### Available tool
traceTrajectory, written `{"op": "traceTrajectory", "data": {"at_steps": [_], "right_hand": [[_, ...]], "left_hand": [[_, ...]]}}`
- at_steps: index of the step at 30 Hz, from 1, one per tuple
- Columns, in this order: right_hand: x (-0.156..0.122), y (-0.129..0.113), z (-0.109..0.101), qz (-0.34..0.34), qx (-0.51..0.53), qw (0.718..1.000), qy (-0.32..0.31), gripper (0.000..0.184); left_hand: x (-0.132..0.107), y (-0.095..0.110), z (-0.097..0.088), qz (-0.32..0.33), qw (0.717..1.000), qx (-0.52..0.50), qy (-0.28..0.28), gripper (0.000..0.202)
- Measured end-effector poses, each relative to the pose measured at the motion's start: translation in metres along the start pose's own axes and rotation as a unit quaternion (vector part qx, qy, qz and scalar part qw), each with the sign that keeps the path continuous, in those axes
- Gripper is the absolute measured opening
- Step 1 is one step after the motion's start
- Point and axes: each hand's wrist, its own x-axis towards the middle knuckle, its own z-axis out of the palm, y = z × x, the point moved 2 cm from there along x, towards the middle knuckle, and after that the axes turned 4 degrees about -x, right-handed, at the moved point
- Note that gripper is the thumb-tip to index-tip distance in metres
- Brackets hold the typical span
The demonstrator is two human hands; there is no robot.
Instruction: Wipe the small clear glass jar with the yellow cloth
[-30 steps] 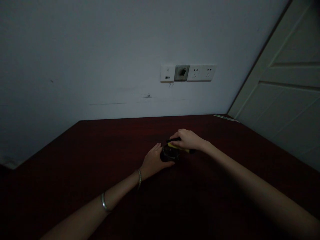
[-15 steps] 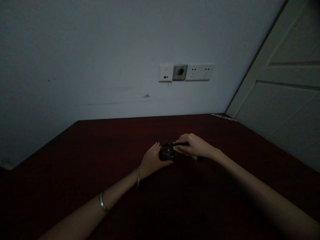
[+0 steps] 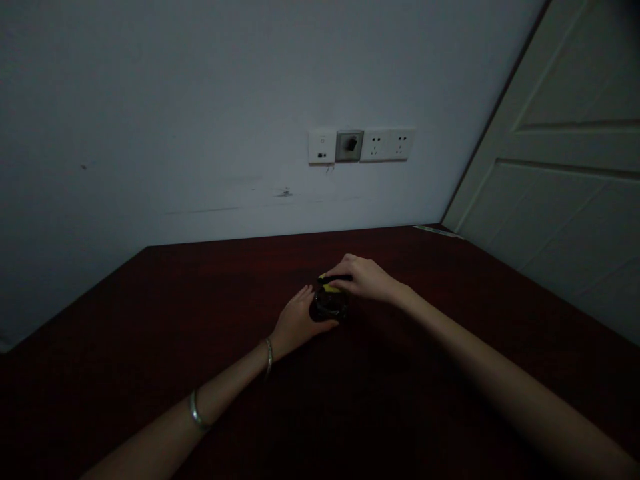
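Observation:
The room is dim. A small round dark object (image 3: 329,305) sits on the dark red table (image 3: 200,313). My left hand (image 3: 296,322) cups its left side, fingers curled against it. My right hand (image 3: 361,279) is closed over a yellow and black tool (image 3: 330,285) held just above the round object, touching its top. Most of the tool is hidden under my fingers. Two bangles ring my left forearm.
A white wall rises behind the table, with a row of sockets and a switch (image 3: 361,146). A pale panelled door (image 3: 560,167) stands at the right. A thin light strip (image 3: 434,231) lies at the table's far right corner.
My right hand and the tool have moved left and up, from beside the round object to over its top. My left hand has stayed on the object.

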Motion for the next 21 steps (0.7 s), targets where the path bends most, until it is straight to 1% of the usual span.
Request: {"op": "traceTrajectory", "data": {"at_steps": [2, 4, 7, 10, 14, 18, 21], "right_hand": [[0.006, -0.016, 0.0, -0.037, -0.005, 0.999, -0.01, 0.028], [0.011, -0.03, 0.0, -0.071, -0.009, 0.997, -0.026, 0.026], [0.017, -0.041, 0.001, -0.085, -0.019, 0.995, -0.038, 0.023], [0.022, -0.038, 0.005, -0.069, -0.028, 0.996, -0.039, 0.023], [0.024, -0.027, 0.008, -0.039, -0.035, 0.998, -0.033, 0.024], [0.023, -0.016, 0.006, -0.008, -0.031, 0.999, -0.03, 0.023], [0.02, -0.008, 0.004, 0.014, -0.016, 0.999, -0.029, 0.024]], "left_hand": [[0.0, 0.004, -0.003, 0.007, 1.0, -0.023, 0.012, 0.064], [0.001, 0.007, -0.006, 0.006, 0.999, -0.04, 0.014, 0.055], [0.001, 0.011, -0.009, -0.005, 0.999, -0.048, 0.008, 0.048], [0.0, 0.013, -0.009, -0.009, 0.998, -0.058, 0.008, 0.05], [-0.001, 0.013, -0.01, -0.008, 0.998, -0.056, 0.018, 0.057], [0.0, 0.013, -0.01, 0.004, 1.0, -0.029, 0.004, 0.067], [0.0, 0.013, -0.01, -0.018, 1.0, -0.004, -0.011, 0.071]]}}
